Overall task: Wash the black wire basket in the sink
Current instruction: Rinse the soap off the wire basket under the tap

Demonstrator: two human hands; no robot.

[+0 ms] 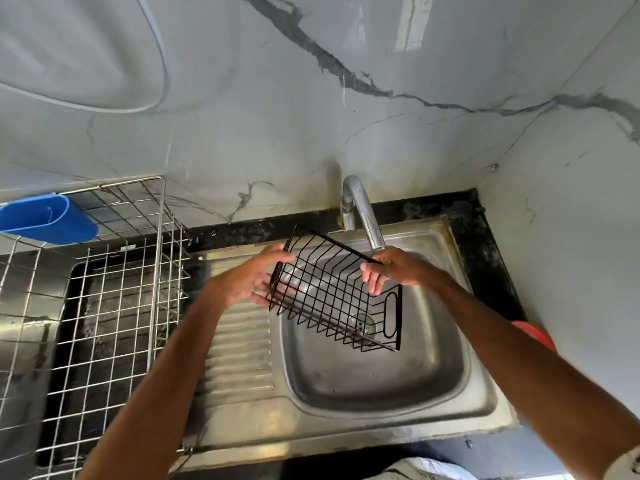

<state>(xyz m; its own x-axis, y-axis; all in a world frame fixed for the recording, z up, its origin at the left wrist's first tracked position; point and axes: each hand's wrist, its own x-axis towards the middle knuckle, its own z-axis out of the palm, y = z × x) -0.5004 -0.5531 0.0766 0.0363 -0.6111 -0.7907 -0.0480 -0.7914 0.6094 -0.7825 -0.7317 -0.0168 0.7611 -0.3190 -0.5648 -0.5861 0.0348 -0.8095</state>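
Left hand (249, 282) at 9 o'clock and right hand (394, 268) at 1 o'clock are gripping the tilted black wire basket (336, 299) over the sink (346, 422), below the tap (363, 216) at 12 o'clock; no water is showing, so washing is seemingly not yet beginning.

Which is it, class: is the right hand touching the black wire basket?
Touching. The head view shows the right hand gripping the black wire basket at its far top rim, fingers curled round the wire.
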